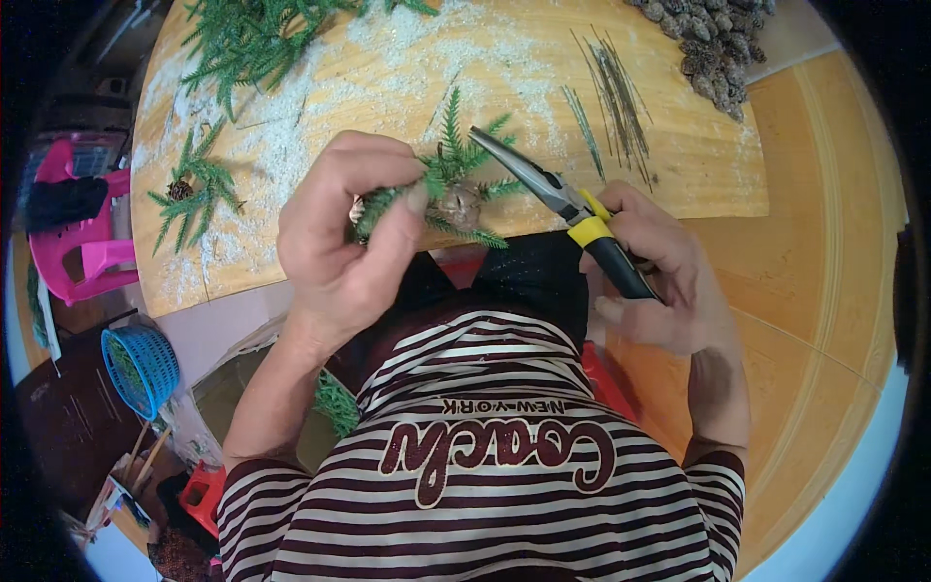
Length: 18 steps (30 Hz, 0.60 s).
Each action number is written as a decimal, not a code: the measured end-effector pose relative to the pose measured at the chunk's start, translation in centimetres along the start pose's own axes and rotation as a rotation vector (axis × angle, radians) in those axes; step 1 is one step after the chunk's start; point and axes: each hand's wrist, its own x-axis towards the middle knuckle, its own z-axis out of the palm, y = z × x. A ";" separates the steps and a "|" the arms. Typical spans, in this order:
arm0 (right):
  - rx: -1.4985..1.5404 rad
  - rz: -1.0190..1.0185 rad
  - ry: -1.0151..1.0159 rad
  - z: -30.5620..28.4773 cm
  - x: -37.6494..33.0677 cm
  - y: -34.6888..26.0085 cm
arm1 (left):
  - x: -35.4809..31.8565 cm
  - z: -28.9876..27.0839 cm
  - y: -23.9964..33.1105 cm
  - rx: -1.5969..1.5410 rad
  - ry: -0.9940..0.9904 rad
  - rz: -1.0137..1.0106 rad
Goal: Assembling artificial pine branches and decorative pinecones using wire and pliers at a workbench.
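Note:
My left hand (354, 223) is closed around an artificial pine sprig (451, 155) with green needled twigs. A brownish pine cone (460, 206) sits among those twigs, just right of my thumb. In my right hand (659, 262) are long-nose pliers (553, 189) with black and yellow handles. Their jaws point up and left, close to the sprig's right-hand twigs; I cannot tell whether they touch. A finished-looking sprig (199, 189) with a small dark cone (180, 189) lies on the left of the table.
On the wooden table (718, 175), dusted with white flakes, lie thin wires (621, 97), a short green bundle (585, 131), piled pine cones (713, 48) and green sprigs (257, 44). A pink chair (82, 257) and a blue basket (145, 364) stand left.

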 end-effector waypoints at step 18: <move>-0.336 -0.109 -0.040 0.9 0.5 -0.2 | -0.3 -0.5 -0.2 -0.092 -0.004 -0.056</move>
